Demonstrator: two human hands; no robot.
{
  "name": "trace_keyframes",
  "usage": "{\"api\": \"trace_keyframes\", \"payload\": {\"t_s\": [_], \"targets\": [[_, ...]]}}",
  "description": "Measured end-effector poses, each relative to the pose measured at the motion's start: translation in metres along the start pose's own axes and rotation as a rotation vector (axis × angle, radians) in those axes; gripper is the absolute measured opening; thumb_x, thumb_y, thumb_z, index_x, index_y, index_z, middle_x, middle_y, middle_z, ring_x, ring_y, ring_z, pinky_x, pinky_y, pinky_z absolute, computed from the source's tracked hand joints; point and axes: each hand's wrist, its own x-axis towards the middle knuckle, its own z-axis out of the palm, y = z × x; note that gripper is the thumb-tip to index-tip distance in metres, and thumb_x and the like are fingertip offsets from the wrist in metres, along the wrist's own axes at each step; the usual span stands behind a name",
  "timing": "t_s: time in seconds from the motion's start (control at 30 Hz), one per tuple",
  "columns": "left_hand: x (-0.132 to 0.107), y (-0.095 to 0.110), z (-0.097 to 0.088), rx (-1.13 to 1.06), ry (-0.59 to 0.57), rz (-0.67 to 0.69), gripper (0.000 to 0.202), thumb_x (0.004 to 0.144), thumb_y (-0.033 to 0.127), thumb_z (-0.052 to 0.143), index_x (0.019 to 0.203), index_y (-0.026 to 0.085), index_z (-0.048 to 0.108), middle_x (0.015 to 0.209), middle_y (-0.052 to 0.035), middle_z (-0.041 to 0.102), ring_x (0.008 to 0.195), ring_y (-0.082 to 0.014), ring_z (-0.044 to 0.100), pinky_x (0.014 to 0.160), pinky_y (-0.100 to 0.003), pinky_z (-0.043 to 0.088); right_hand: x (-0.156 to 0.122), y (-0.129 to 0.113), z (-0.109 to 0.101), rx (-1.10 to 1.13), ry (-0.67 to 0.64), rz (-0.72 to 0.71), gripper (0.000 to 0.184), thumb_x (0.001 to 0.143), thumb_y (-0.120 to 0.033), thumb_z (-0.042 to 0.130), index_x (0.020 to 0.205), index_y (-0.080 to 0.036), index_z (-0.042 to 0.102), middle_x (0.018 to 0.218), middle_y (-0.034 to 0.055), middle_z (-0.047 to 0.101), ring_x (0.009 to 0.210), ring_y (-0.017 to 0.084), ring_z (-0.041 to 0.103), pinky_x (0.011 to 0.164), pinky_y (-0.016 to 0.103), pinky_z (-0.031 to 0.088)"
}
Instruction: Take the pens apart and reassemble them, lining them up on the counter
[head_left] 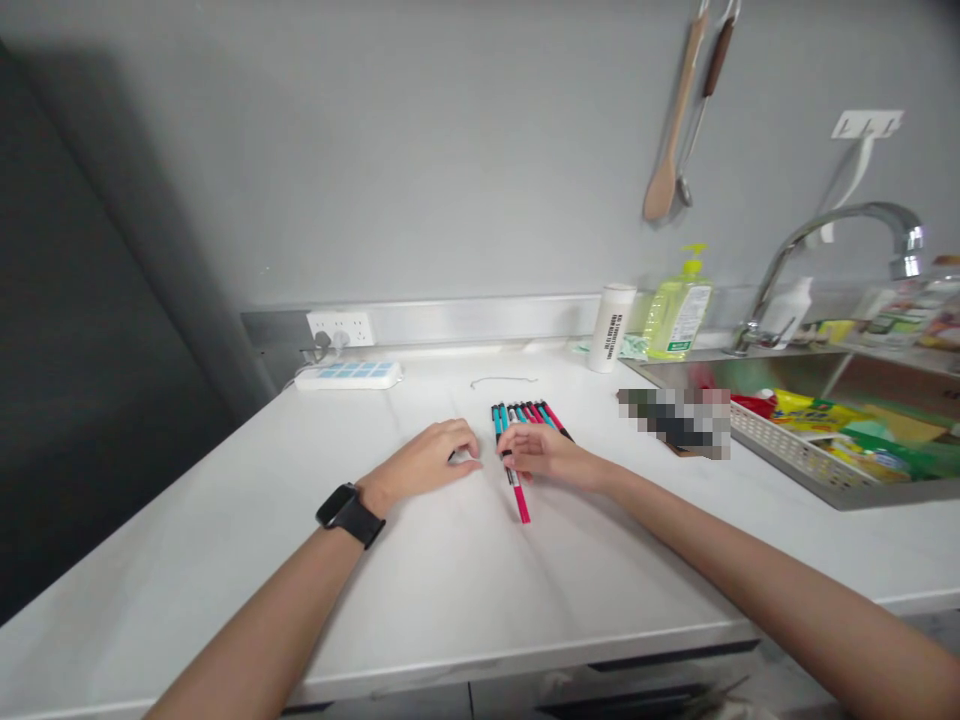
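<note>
A row of several pens [525, 414], teal and pink, lies side by side on the white countertop [450, 560]. My right hand [541, 452] rests over the near ends of the row, its fingers pinched on one pink pen [519, 497] that sticks out toward me. My left hand [433, 461], with a black watch [349, 515] on the wrist, lies just left of the pens with its fingers curled loosely on the counter, holding nothing that I can see.
A white power strip [349, 375] and a wall socket [340, 328] sit at the back left. A thin wire [502, 380] lies behind the pens. A white cylinder [611, 328], a soap bottle [679, 312], the sink [825, 400] with a basket of packets and a tap [825, 250] are at the right.
</note>
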Motion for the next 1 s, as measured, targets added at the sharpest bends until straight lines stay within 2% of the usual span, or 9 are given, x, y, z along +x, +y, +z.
{"api": "trace_keyframes", "payload": {"t_s": [0.1,0.2,0.37,0.5,0.7,0.8,0.9,1.0], "targets": [[-0.001,-0.003,0.000,-0.059,-0.001,-0.137,0.022,0.083,0.029,0.047,0.064,0.018,0.045,0.061,0.0041,0.043,0.057,-0.0093,0.039,0.055,-0.022,0.030,-0.002,0.002,0.007,-0.011,-0.075,0.022,0.034,0.071,-0.042,0.071,0.085,-0.015,0.055,0.063,-0.0038,0.052,0.053,0.007,0.048,0.052,0.022,0.038],[-0.004,-0.012,-0.002,-0.027,-0.034,-0.230,0.032,0.083,0.031,0.045,0.057,0.019,0.031,0.051,0.0064,0.029,0.050,-0.0084,0.026,0.050,-0.024,0.021,-0.002,0.005,0.009,-0.044,-0.104,0.026,0.033,0.073,-0.042,0.069,0.084,-0.014,0.056,0.061,-0.0042,0.050,0.052,0.006,0.045,0.050,0.021,0.035],[-0.008,-0.030,-0.007,0.147,-0.003,-0.289,0.027,0.080,0.026,0.043,0.056,0.020,0.031,0.050,0.0050,0.033,0.048,-0.0099,0.027,0.051,-0.027,0.018,0.002,0.007,0.004,-0.074,-0.182,0.047,0.031,0.074,-0.040,0.069,0.083,-0.013,0.057,0.059,-0.0047,0.048,0.050,0.006,0.041,0.048,0.020,0.033],[-0.008,-0.037,-0.008,0.166,-0.002,-0.312,0.024,0.077,0.024,0.042,0.056,0.020,0.031,0.050,0.0046,0.033,0.047,-0.0099,0.028,0.051,-0.027,0.018,-0.001,0.008,0.001,-0.010,-0.109,0.040,0.029,0.073,-0.039,0.071,0.083,-0.015,0.058,0.059,-0.0046,0.049,0.052,0.006,0.043,0.049,0.020,0.033],[-0.009,-0.039,-0.007,0.157,-0.042,-0.338,0.025,0.077,0.026,0.043,0.055,0.020,0.032,0.048,0.0049,0.035,0.047,-0.0094,0.030,0.051,-0.026,0.019,-0.002,0.008,0.001,0.046,-0.127,0.060,0.028,0.071,-0.036,0.073,0.084,-0.014,0.061,0.063,-0.0032,0.053,0.052,0.007,0.046,0.049,0.020,0.034],[-0.007,-0.039,-0.006,0.135,-0.048,-0.328,0.027,0.077,0.028,0.044,0.055,0.019,0.032,0.048,0.0051,0.035,0.047,-0.0092,0.030,0.050,-0.026,0.019,-0.001,0.009,0.004,0.160,-0.050,0.073,0.026,0.071,-0.033,0.073,0.087,-0.015,0.063,0.067,-0.0011,0.058,0.055,0.007,0.050,0.052,0.021,0.037],[-0.006,-0.041,-0.003,0.084,-0.050,-0.324,0.027,0.078,0.031,0.044,0.055,0.019,0.034,0.048,0.0054,0.035,0.048,-0.0092,0.029,0.050,-0.026,0.020,-0.002,0.008,0.006,0.346,0.057,0.074,0.022,0.066,-0.024,0.077,0.076,-0.016,0.060,0.073,0.0002,0.062,0.063,0.009,0.056,0.056,0.020,0.039],[-0.006,-0.043,-0.001,0.029,-0.045,-0.320,0.026,0.077,0.030,0.044,0.055,0.019,0.034,0.048,0.0059,0.033,0.049,-0.0090,0.028,0.050,-0.025,0.020,-0.002,0.006,0.006,0.478,0.098,0.115,0.025,0.064,-0.021,0.079,0.070,-0.016,0.055,0.068,-0.0017,0.060,0.058,0.007,0.055,0.053,0.018,0.039]]}}
